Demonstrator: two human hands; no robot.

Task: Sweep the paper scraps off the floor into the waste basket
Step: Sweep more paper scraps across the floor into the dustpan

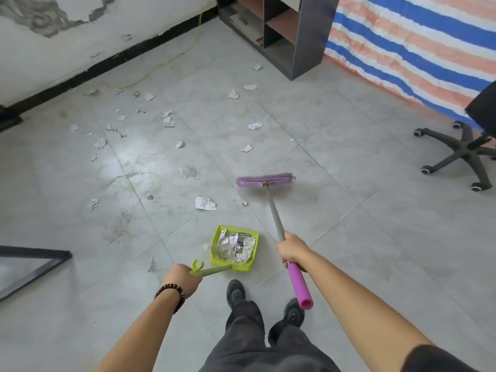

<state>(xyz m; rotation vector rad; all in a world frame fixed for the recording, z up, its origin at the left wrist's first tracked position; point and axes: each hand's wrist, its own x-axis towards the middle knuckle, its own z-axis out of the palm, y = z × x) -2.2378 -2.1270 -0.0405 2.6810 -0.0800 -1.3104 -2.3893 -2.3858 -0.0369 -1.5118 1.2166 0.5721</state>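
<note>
Fingers of the right hand (291, 251) curl round the purple broom's (271, 200) grey metal handle. Left hand (182, 280) grips the lime-green plastic dustpan (253, 237), which holds crumpled white paper scraps (236, 245).

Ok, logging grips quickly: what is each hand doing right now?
Left hand: grips the handle of the green dustpan.
Right hand: grips the handle of the purple broom.
</note>
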